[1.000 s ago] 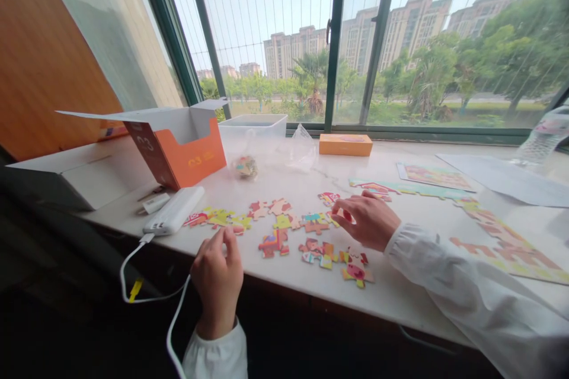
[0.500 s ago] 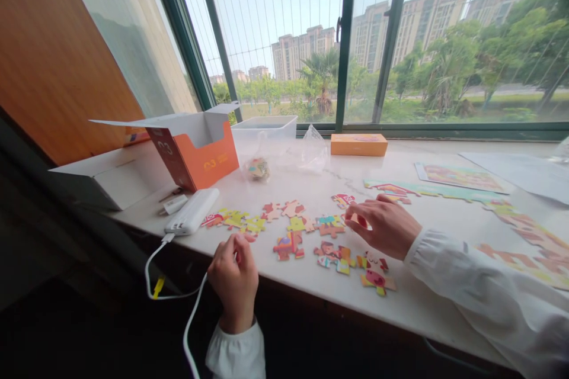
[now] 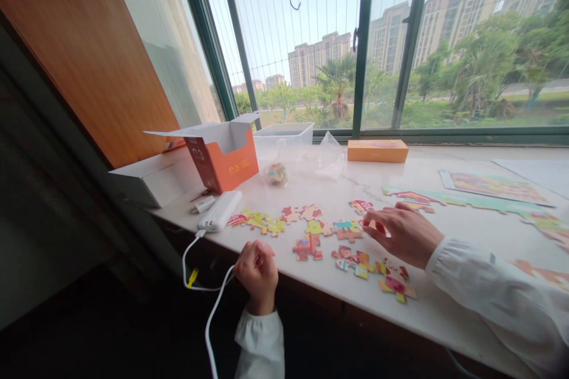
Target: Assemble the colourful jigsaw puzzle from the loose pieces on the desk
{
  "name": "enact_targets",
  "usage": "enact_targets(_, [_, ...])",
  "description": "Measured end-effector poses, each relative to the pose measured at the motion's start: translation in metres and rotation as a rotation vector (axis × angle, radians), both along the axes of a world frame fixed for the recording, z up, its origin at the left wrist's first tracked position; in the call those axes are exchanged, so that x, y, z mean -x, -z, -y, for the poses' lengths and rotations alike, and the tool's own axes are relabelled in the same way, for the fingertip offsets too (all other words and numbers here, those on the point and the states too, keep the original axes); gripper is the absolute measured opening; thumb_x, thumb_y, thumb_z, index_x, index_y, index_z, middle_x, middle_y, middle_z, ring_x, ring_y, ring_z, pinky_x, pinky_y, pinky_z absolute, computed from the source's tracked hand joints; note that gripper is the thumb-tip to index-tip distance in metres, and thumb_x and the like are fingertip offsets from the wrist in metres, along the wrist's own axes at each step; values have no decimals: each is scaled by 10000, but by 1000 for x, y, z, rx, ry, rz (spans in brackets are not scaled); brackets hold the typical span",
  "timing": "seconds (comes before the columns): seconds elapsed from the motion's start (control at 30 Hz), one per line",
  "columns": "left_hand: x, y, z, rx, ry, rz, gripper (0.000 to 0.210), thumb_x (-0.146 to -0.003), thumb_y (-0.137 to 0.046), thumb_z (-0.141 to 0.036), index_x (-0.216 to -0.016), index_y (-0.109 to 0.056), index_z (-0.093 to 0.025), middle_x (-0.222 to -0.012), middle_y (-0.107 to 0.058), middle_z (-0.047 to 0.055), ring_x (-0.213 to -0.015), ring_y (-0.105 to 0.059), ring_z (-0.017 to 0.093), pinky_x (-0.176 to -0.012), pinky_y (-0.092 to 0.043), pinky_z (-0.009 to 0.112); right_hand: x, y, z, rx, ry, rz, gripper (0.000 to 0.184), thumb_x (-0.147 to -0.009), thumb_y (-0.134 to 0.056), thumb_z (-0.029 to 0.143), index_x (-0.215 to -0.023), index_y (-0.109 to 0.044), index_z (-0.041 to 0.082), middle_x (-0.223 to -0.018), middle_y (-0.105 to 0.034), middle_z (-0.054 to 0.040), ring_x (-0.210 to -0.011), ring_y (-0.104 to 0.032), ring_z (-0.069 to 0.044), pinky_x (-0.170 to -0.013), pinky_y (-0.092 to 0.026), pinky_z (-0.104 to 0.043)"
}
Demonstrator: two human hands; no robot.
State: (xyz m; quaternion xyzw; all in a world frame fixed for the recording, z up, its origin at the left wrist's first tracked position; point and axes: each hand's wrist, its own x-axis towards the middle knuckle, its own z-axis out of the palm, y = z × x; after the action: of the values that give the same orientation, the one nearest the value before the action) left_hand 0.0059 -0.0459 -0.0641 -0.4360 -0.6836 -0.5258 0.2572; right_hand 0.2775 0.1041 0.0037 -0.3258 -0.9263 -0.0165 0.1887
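We find the right hand (image 3: 402, 234) pinching a red puzzle piece (image 3: 377, 227) flat on the surface (image 3: 427, 302), among loose pieces (image 3: 351, 259). The left hand (image 3: 258, 272) is curled at the edge; contents cannot be told. We judge the piece light, thin, stiff card, best gripped by its edges

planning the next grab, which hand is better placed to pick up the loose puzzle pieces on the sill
Probably the right hand: it rests on the sill among the puzzle pieces, fingertips touching one. The left hand is curled at the sill's front edge, off the pieces.
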Motion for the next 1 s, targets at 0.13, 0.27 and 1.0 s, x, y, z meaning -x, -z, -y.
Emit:
enact_targets(0.13, [2,3,0,8,12,-13,415,-961,-384,-277,-557,-459,-220,-537,-540,11,-528,-490,136,-592,-384,286,-1,2,-2,12,0,-9,254,-939,-475,413,-862,-663,261,-702,-690,16,-625,-605,-144,-745,-345,-343])
enact_targets(0.27, [3,1,1,44,11,-16,413,-955,-399,-273,-552,-463,-216,-541,-538,10,-529,-488,133,-590,-383,279,-2,4,-5,-1,9,-16,259,-937,-473,415,-863,-669,262,-700,-691,10,-619,-606,-147,-746,-351,-340])
enact_targets(1.0, [4,-9,1,104,-41,-38,383,-945,-417,-327,-628,-590,-198,-619,-630,33,-581,-561,150,-632,-411,268,-14,-6,-25,24,240,92,225,-921,-524,398,-969,-703,272,-724,-711,-11,-741,-658,-205,-818,-380,-350])
